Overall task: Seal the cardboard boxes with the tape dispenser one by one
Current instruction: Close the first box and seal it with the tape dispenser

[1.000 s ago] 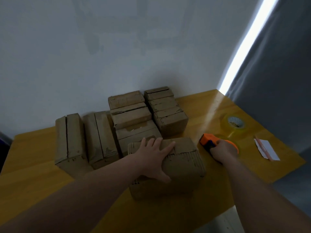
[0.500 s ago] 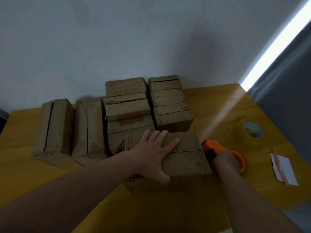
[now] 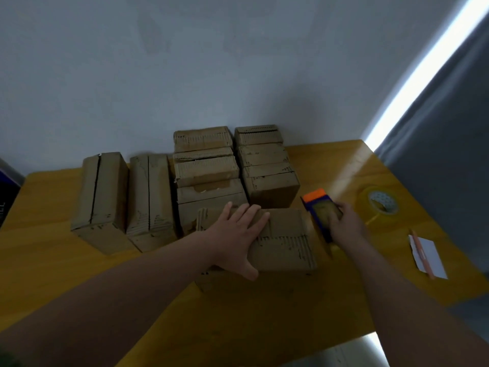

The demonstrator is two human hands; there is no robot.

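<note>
Yellow bench (image 3: 53, 260) set against a grey wall (image 3: 238, 62). A dark curtain (image 3: 449, 154) hangs at right, with a strip of daylight along its edge.

The nearest box (image 3: 285, 234), worn brown cardboard, sits front and centre on the bench. The left hand (image 3: 235, 242) lies flat on its top with fingers straight and slightly spread and the thumb over the near edge.

The right hand (image 3: 346, 226) grips the tape dispenser (image 3: 317, 205), fingers curled round its body. The dispenser is orange at the far end with a dark blue frame. It is held tilted, just beside the right edge of the nearest box. I cannot tell whether it touches the cardboard.

Behind the nearest box are two rows of boxes, the left row (image 3: 206, 170) and the right row (image 3: 267, 165), packed close and running back to the wall. Left of them two long boxes lie side by side, the outer long box (image 3: 111, 192) and the inner long box (image 3: 156, 197). Each has a dark seam down its top.

At right on the bench a spare tape roll (image 3: 363, 202) lies flat, near the dispenser. Nearer the edge is a white paper slip (image 3: 431, 258) with an orange pen (image 3: 422, 254) across it.
</note>
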